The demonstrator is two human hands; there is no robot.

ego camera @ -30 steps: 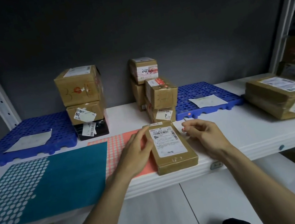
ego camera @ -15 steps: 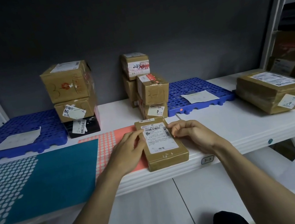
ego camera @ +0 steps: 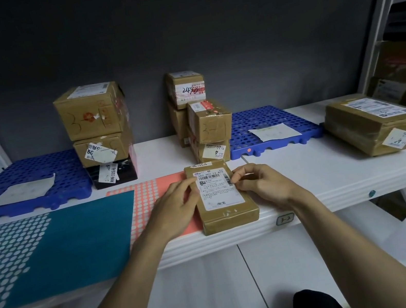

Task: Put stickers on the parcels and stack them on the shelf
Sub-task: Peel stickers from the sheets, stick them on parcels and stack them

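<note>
Head view: both forearms reach in from the near edge to one flat parcel on the white shelf [ego camera: 308, 170]
Left hand [ego camera: 176, 210]: lies against the parcel's left side, fingers fairly straight, fingertips on the label's left edge
Right hand [ego camera: 261, 184]: fingers curled, thumb and forefinger pinched together at the label's right edge; whether a sticker sits between them cannot be told
Flat parcel [ego camera: 222, 199]: brown, taped, at the shelf's near edge, partly on the pink sheet
Its label [ego camera: 217, 188]: white, barcode, "502-602-12 815" readable, smaller print too fine to read
Pink sticker sheet [ego camera: 148, 204]: rows of pale dots, under the left hand
Teal sticker sheet [ego camera: 58, 247]: near left, pale dots on its left part
Shelf tag [ego camera: 284, 219]: handwritten "3-2" on the front lip
Left stack [ego camera: 96, 134]: three boxes, far left of centre
Middle stack [ego camera: 200, 116]: small boxes, top one marked "249"
Blue pallets [ego camera: 270, 125]: far left and far right, paper on each
Large parcel [ego camera: 373, 123]: far right, labelled
</note>
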